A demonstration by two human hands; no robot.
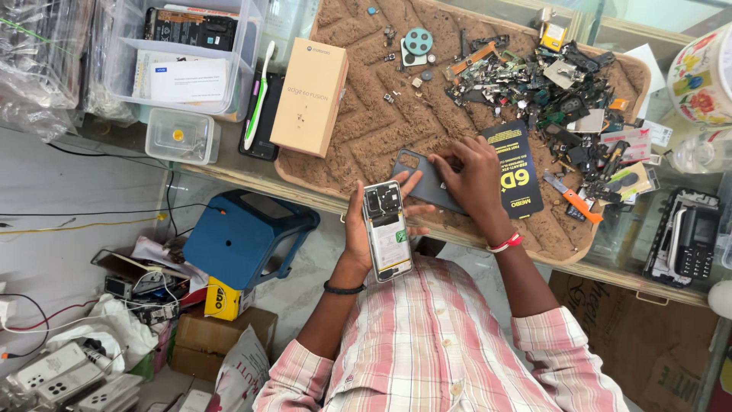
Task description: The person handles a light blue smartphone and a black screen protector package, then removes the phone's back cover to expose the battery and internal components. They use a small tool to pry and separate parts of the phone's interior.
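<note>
A pale floor [69, 191] fills the left of the frame. A blue stool [240, 236] stands at centre left, under the wooden counter [252, 179].

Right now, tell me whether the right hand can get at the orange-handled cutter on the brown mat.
Probably yes: the right hand rests on the grey back cover, and the orange-handled cutter lies just beside it, nothing between.

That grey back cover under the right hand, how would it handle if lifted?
The back cover looks thin and flat, so probably light and slightly bendy. Its smooth face may slip on fingers. The right hand presses it on the mat, which likely keeps it from sliding.
</note>
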